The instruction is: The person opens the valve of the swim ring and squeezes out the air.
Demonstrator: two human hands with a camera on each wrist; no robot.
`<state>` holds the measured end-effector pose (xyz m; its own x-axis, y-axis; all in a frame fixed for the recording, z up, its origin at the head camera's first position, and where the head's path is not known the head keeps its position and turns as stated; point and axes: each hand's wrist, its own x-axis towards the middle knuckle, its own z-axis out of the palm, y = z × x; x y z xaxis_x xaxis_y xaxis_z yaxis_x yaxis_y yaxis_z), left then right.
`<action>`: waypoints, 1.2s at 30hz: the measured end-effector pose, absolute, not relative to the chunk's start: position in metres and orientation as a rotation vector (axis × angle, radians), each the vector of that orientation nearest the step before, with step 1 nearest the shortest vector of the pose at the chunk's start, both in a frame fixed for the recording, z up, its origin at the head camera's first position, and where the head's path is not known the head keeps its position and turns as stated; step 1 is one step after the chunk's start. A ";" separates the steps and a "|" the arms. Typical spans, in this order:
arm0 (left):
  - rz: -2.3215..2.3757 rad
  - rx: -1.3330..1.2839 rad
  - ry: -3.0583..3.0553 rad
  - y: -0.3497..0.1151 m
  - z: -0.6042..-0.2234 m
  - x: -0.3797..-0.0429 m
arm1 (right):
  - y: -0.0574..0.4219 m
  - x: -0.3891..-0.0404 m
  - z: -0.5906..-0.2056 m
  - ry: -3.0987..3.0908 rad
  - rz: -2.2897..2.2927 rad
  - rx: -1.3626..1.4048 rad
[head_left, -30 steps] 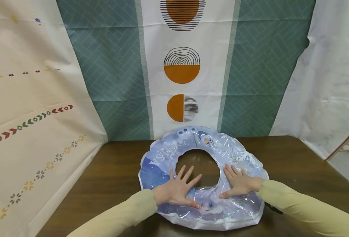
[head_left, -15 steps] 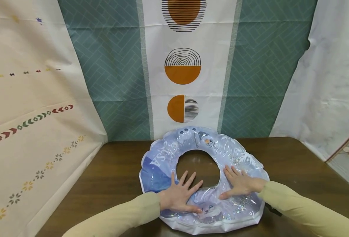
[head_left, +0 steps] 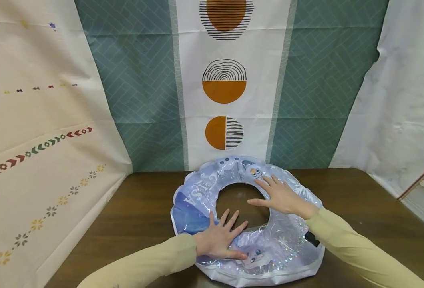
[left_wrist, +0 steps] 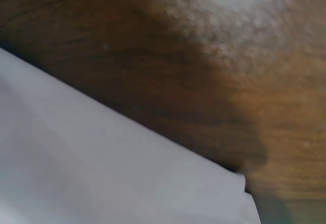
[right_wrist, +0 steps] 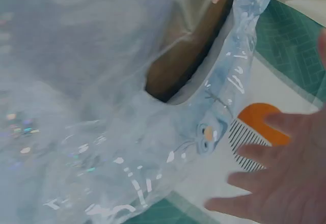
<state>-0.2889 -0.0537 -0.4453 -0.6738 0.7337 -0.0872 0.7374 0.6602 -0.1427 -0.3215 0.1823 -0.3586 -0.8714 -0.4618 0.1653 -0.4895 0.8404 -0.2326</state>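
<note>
An inflatable swim ring, glossy and pale blue-purple with a snowman print and glitter inside, lies on the table. My left hand rests on its near left part, fingers spread toward the hole. Over the ring's right side, my right hand has its fingers spread, with the thumb above the hole. In the right wrist view the right hand looks raised off the ring. Only the ring's white edge shows in the left wrist view; the left hand is out of that frame.
The dark wooden table extends on both sides of the ring. A green and white cloth hangs behind it. Patterned cream cloth borders the left, and a pale cloth the right. A small black object sits at the right sleeve.
My right hand has come up from the ring's right side and moved away from me and left, toward the snowman print. The left hand stays on the ring, shifted slightly right and nearer to me.
</note>
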 end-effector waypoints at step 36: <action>-0.239 1.342 2.876 -0.056 -0.451 -0.291 | 0.162 -0.413 -0.418 -3.011 0.249 0.366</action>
